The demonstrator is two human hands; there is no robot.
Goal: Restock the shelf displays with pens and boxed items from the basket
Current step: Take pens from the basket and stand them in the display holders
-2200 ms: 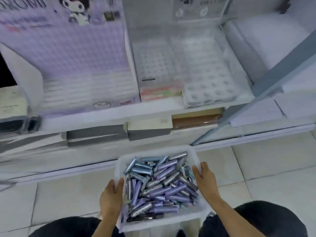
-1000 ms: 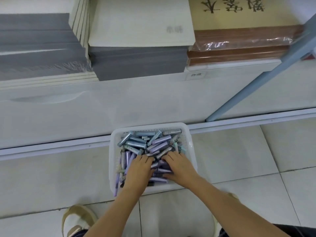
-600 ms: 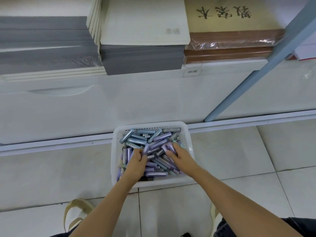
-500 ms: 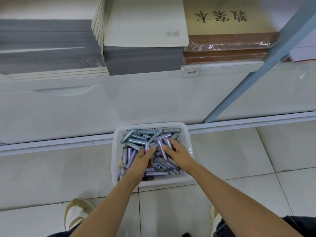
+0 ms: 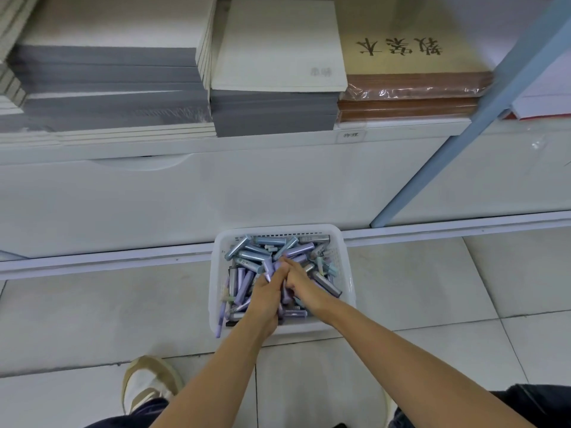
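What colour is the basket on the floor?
The basket is white, seen in the head view.

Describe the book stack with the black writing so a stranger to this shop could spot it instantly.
Find the white shelf directly above the basket on the floor, and follow it right to the slanted blue post. The stack just left of that post is it: tan top cover with large black characters, brown edges under shiny plastic, unlike the cream-and-grey stack beside it.

White plastic basket on tiled floor, before white shelf unit; purple and blue plastic pens piled inside; grey-edged paper stacks on shelf unit, above, behind basket.
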